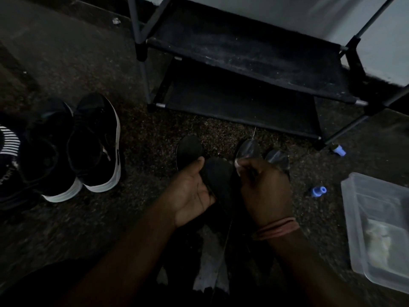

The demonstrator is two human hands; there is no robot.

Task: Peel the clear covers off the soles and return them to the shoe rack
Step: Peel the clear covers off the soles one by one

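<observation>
In dim light my left hand [191, 191] grips two black soles [190, 150], fanned apart, low in the middle of the view. My right hand [263, 189] pinches two clear covers [249, 149] that stick up beside the soles. Behind both hands stands the black shoe rack [243, 85], its two fabric shelves bare.
A pair of black sneakers with white soles [93, 147] sits on the carpet at left, beside a striped shoe [8, 147]. A clear plastic container [380, 229] lies at right, with two small blue caps [318, 191] near it.
</observation>
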